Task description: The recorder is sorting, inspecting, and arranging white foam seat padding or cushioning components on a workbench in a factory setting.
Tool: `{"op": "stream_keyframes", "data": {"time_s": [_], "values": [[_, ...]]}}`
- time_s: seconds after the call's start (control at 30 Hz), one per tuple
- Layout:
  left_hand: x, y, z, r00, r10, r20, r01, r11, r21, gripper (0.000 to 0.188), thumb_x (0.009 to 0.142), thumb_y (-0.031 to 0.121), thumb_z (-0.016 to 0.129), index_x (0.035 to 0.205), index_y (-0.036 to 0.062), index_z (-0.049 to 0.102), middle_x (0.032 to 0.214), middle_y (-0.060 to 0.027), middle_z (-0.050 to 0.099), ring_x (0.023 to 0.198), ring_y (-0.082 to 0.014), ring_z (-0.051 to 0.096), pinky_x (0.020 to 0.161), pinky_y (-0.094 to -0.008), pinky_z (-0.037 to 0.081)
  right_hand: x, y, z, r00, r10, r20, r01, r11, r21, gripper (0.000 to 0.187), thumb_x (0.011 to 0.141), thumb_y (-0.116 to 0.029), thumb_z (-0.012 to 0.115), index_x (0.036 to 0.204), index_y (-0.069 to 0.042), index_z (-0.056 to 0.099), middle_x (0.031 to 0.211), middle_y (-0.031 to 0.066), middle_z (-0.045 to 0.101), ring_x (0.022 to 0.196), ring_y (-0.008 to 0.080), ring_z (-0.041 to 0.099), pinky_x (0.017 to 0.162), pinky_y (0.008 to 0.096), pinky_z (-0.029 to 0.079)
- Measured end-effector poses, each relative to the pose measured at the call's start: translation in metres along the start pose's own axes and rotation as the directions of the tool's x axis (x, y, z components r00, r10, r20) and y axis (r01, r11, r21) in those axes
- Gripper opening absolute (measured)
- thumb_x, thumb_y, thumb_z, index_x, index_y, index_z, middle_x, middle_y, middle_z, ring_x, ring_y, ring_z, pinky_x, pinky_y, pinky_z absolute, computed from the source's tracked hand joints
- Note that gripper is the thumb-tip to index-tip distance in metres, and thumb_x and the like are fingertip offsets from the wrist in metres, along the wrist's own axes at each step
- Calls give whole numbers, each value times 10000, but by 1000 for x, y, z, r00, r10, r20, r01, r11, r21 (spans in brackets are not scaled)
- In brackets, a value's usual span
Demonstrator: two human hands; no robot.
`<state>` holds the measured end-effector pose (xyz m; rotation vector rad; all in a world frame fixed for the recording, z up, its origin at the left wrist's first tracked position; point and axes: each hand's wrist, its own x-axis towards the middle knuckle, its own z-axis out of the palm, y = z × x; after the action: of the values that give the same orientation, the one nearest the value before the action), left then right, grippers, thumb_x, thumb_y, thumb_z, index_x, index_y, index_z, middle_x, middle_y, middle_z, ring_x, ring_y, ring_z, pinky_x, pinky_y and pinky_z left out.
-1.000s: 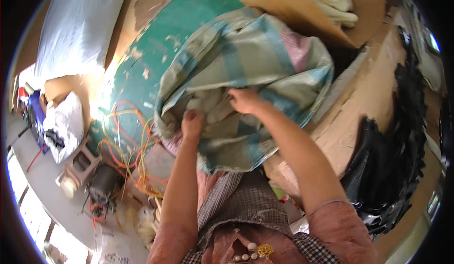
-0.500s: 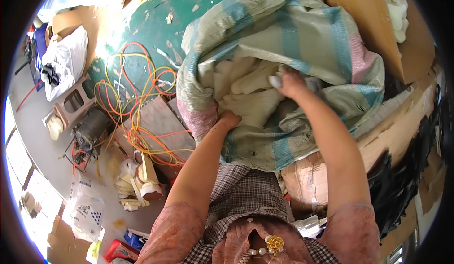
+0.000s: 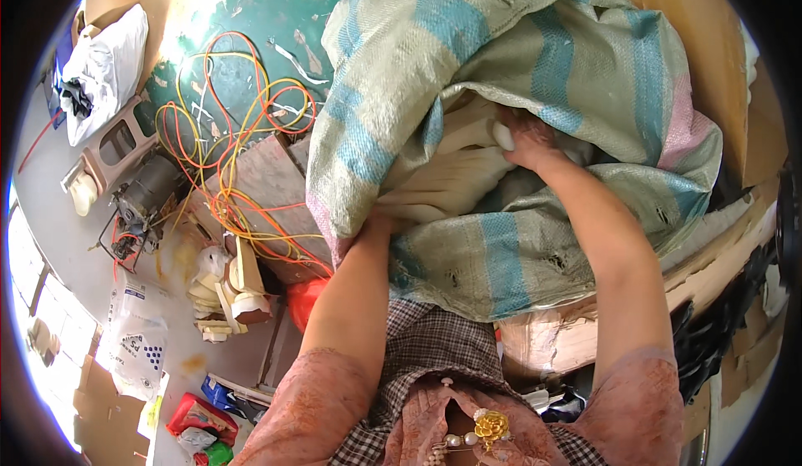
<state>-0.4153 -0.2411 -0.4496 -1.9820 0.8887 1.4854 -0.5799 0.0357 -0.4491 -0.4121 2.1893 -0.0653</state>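
Observation:
A large woven plastic sack (image 3: 501, 265), pale green with blue stripes and pink patches, lies with its mouth open before me. Inside are several cream-coloured, long rounded pieces (image 3: 443, 186), whose kind I cannot make out. My right hand (image 3: 532, 139) reaches into the mouth with its fingers curled. Beside its fingertips shows a small white rounded tip (image 3: 504, 136); whether it is part of a held piece is unclear. At the left side of the mouth, my left hand (image 3: 378, 222) lies against the sack and the pieces. A fold of the sack hides its fingers.
Tangled orange and yellow cords (image 3: 242, 165) lie left of the sack on a green, chipped surface (image 3: 276, 15). Further left are a dark motor (image 3: 150, 186), cream offcuts (image 3: 230, 291) and a white plastic bag (image 3: 104, 73). A battered carton (image 3: 547, 341) stands under the sack's near right side.
The sack's left and far rim has folded inward, narrowing the mouth and covering the left hand's fingers. My right hand sits slightly further right. The view has shifted a little.

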Motion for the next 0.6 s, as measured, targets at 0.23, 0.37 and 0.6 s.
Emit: {"op": "stream_keyframes", "data": {"time_s": [0.23, 0.37, 0.6], "values": [[18, 3, -28, 993, 50, 108, -27, 978, -206, 495, 864, 316, 551, 1283, 72, 453, 1273, -145, 509, 1128, -332, 513, 864, -548, 473, 6, -19, -12, 979, 7, -203, -23, 997, -74, 922, 632, -341, 756, 1418, -204, 295, 1368, 146, 416, 1262, 338, 396, 1049, 448, 321], [8, 4, -12, 969, -32, 245, 98, 961, -259, 438, 907, 317, 507, 1281, 97, 451, 1274, -128, 511, 1146, -313, 502, 912, -559, 436, 37, -7, 5, 995, 93, -41, -86, 986, 140, 623, 688, -251, 724, 1255, -157, 485, 1293, 156, 478, 1246, 336, 414, 1025, 466, 335], [-90, 12, -11, 943, 17, 332, -95, 971, 220, 641, 735, 215, 770, 1278, 120, 442, 1223, -60, 523, 1132, -249, 482, 896, -470, 414, -26, 20, -11, 999, 22, 29, -30, 947, 321, 567, 757, -125, 599, 1306, -136, 460, 1329, 154, 471, 1246, 341, 423, 1036, 418, 351]]}}
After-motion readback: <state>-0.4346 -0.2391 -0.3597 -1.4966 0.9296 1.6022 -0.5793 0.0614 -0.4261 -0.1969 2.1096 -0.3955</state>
